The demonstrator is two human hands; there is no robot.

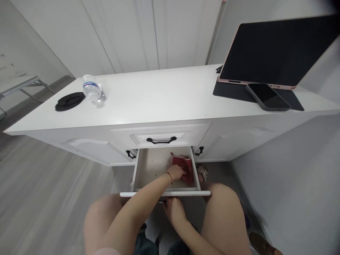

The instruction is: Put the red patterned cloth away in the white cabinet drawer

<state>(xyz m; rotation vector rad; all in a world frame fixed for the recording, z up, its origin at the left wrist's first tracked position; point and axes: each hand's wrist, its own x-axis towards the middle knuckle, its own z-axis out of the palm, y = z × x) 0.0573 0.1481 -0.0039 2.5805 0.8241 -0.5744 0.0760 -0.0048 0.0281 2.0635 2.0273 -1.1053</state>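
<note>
Inside the pulled-out white drawer (151, 168), my left hand (175, 172) has its fingers curled onto a red cloth pouch (187, 166) with a pale edge. The pouch lies against the drawer's right side, and my fingertips are partly hidden against it. Below the drawer's front panel (132, 194), my right hand (174, 209) is closed around the drawer handle (161, 201), of which only a small dark end shows. A red string bracelet circles my left wrist.
On the white cabinet top (154, 95) lie a clear plastic bottle (91, 88), a black disc-shaped thing (69, 101), a tablet on a stand (276, 53) and a phone (268, 96). A shut upper drawer (140, 139) sits above the open one. My knees flank the drawer.
</note>
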